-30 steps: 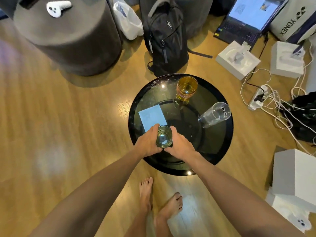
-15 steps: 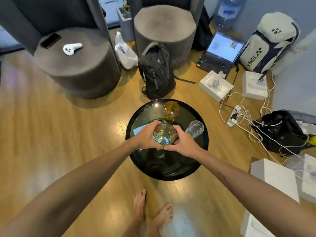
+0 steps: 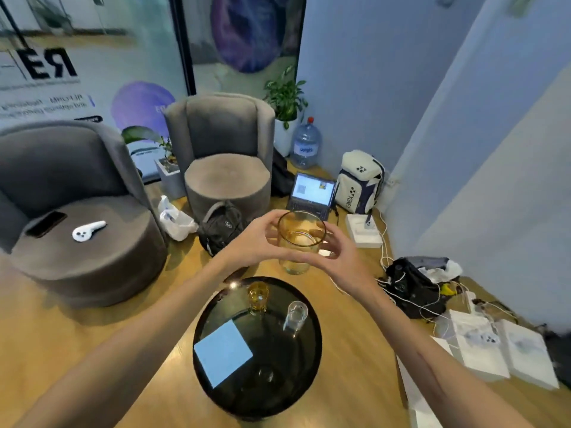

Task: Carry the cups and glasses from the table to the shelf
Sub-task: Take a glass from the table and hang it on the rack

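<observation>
I hold a clear glass with a yellowish tint up in front of me, well above the round black table. My left hand grips its left side and my right hand curls round its right side. On the table's far part stand an amber glass and a clear glass. A light blue paper lies on the table's left half. No shelf is in view.
Two grey armchairs stand at the left and back. A black backpack, a laptop and a white sports bag lie on the floor beyond the table. Cables and white boxes crowd the floor at the right.
Both hands have lifted the glass off the table and raised it high. My view has tilted up from the table toward the chairs and wall.
</observation>
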